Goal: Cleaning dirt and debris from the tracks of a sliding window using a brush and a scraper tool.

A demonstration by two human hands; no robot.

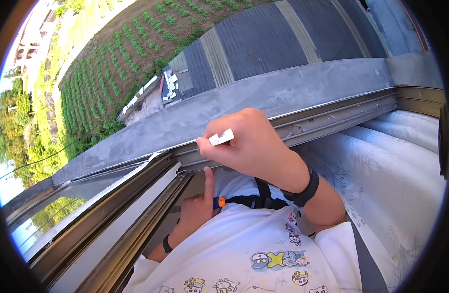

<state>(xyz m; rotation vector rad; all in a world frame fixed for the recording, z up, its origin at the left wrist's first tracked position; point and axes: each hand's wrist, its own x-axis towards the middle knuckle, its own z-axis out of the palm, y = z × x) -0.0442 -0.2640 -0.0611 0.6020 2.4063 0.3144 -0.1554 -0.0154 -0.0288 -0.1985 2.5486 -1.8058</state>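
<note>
My right hand [243,141] is closed around a small white angular piece [222,137], whose end sticks out between thumb and fingers. The rest of it is hidden in my fist, so its kind is unclear. That hand is over the metal window track [305,126]. Lower and to the left, my left hand [197,210] grips a blue-and-orange handle [219,202], probably of a hand tool. Its index finger points up towards the track, close to the lower corner of the sliding sash [178,170]. What the handle belongs to is hidden.
Bronze-coloured window frames [111,223] run along my left. A white patterned curtain [385,157] hangs at right. Beyond the grey outer sill [283,89] lie a corrugated roof [261,44] with white scraps [169,84] and a planted field [103,73] below.
</note>
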